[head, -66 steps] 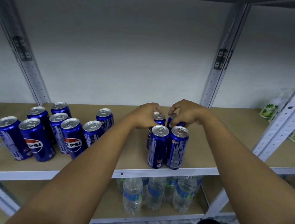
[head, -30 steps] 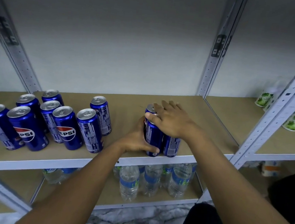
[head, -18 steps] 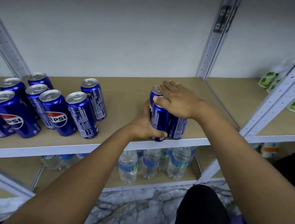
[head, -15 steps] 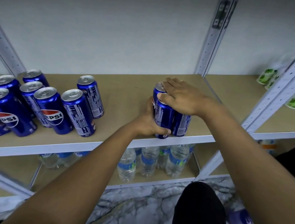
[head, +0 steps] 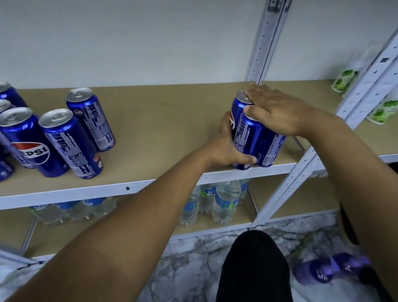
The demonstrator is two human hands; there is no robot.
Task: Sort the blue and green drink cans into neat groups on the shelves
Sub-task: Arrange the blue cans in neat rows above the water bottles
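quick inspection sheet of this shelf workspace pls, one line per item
surface: tan shelf board, white front edge
job's things: small cluster of blue cans at the right end; loose blue cans at left; no green cans seen
clutter: water bottles on the shelf below; green-label bottles in the next bay
grippers: left hand curls round the cluster's front can; right hand lies flat on the tops
cables: nothing seen
surroundings: white wall, marbled floor
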